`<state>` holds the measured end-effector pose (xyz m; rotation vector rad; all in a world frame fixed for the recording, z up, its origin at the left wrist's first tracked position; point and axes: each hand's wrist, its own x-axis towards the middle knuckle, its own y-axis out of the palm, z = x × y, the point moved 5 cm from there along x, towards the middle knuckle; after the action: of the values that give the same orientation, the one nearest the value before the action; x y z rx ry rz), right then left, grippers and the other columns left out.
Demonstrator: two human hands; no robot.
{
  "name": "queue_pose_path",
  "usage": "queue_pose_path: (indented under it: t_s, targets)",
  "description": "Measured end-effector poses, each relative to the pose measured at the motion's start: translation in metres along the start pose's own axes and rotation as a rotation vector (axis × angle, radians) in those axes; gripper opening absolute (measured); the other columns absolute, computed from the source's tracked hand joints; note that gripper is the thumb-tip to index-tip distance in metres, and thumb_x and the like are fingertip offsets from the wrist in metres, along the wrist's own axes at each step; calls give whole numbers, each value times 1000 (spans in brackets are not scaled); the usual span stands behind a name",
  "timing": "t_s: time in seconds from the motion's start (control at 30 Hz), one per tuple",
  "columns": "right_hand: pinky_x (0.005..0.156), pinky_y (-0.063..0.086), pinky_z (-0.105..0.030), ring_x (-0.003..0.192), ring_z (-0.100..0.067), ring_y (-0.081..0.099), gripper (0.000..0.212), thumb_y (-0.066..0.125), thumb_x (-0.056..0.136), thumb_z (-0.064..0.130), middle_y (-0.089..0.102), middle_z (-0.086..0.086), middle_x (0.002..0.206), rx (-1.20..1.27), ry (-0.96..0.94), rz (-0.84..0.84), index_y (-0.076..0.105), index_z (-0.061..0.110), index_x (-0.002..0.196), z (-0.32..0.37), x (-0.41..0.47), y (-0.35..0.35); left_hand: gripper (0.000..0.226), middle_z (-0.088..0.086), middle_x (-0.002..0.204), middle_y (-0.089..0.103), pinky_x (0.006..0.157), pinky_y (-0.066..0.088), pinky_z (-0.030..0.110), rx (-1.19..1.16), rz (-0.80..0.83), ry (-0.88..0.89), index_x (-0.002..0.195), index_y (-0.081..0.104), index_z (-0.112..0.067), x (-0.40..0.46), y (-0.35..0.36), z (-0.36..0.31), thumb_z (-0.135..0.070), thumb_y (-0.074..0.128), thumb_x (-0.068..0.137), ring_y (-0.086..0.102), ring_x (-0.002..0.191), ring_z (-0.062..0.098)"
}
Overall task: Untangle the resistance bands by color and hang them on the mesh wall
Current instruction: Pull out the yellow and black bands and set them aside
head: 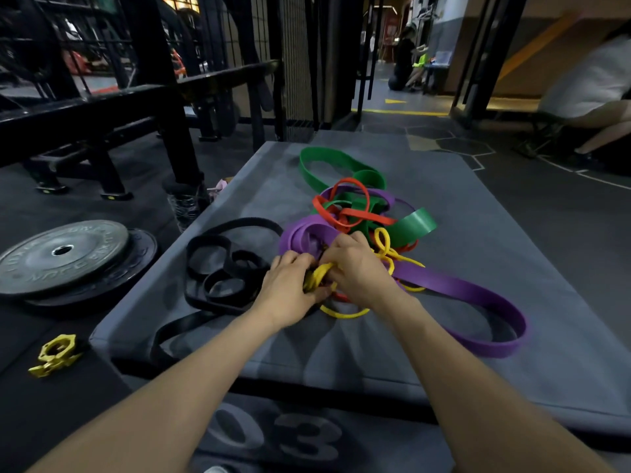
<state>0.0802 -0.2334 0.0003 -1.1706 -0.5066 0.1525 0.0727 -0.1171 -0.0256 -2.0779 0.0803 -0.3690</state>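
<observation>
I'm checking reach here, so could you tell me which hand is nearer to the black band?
Left. The left hand lies right beside the black band; the right hand is farther off, across the yellow band.

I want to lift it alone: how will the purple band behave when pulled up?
The purple band is probably floppy: it lies in loose curves on the mat. It would likely drag the red band crossing it.

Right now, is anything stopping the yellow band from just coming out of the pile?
Yes. Both the left hand and right hand grip the yellow band, but its loops run under the purple band and past the red band, so it is tangled in.
</observation>
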Motion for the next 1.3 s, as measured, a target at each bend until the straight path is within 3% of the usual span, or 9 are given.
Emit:
queue_pose_path:
  t_s: [0.1,0.27,0.43,0.63,0.73,0.8,0.9,1.17,1.3]
  targets:
    - [88,37,-36,97,-31,47,20,58,81,10,60,-12,100,77,46,-194,70,10,96,-8,-2,-19,12,2,77,54,70,36,27,-232,-179,4,80,58,-13,9,-12,-8,-23,61,87,54,82,25]
    - [98,39,-36,114,-30,50,38,61,83,9,57,-10,121,165,306,-262,60,11,120,-48,-14,-29,29,-9,47,50,55,43,25,-1011,-292,-337,68,47,-18,20,-33,12,-15,46,96,50,47,10]
    - [96,43,-38,110,-31,52,36,62,81,10,58,-11,117,97,358,-145,60,10,117,-59,-18,-22,25,-13,34,36,32,23,11,-1035,-354,-298,71,48,-18,20,-60,12,-17,47,96,30,29,1]
    - [88,46,-36,104,-27,55,22,58,82,6,63,-9,107,168,309,-261,65,9,103,-42,-10,-27,20,-13,34,38,33,25,10,-1035,-389,-265,74,52,-16,17,-64,6,-12,50,93,32,30,2]
    - [92,42,-34,111,-26,49,33,56,80,1,58,-7,117,183,245,-343,61,10,112,-31,-5,-30,18,-12,40,41,36,28,13,-1118,-339,-205,78,58,-17,16,-63,5,-11,50,93,33,35,2]
    - [95,40,-34,111,-28,48,38,53,78,-4,55,-8,119,162,166,-268,61,9,112,-23,-2,-24,17,-11,44,42,37,28,14,-1207,-289,-174,83,58,-16,16,-62,5,-11,47,95,34,36,4]
    - [87,42,-38,103,-30,48,26,57,75,1,53,-5,117,-46,80,-141,69,11,96,-16,-4,-13,19,-11,48,39,31,19,12,-1357,-219,-202,87,58,-18,14,-63,8,-15,42,97,26,34,1]
    - [70,49,-43,86,-35,56,13,62,79,15,59,-11,94,-75,182,-397,68,7,86,-39,-13,-44,23,-12,44,36,31,18,13,-1395,-329,-304,86,63,-17,14,-63,28,-15,43,97,24,33,1]
    - [64,43,-30,83,-33,56,11,65,77,9,56,-14,93,-32,161,-479,68,2,85,-41,-22,-60,22,-11,48,33,36,24,13,-1502,-406,-282,87,63,-18,14,-67,23,-17,43,97,25,36,2]
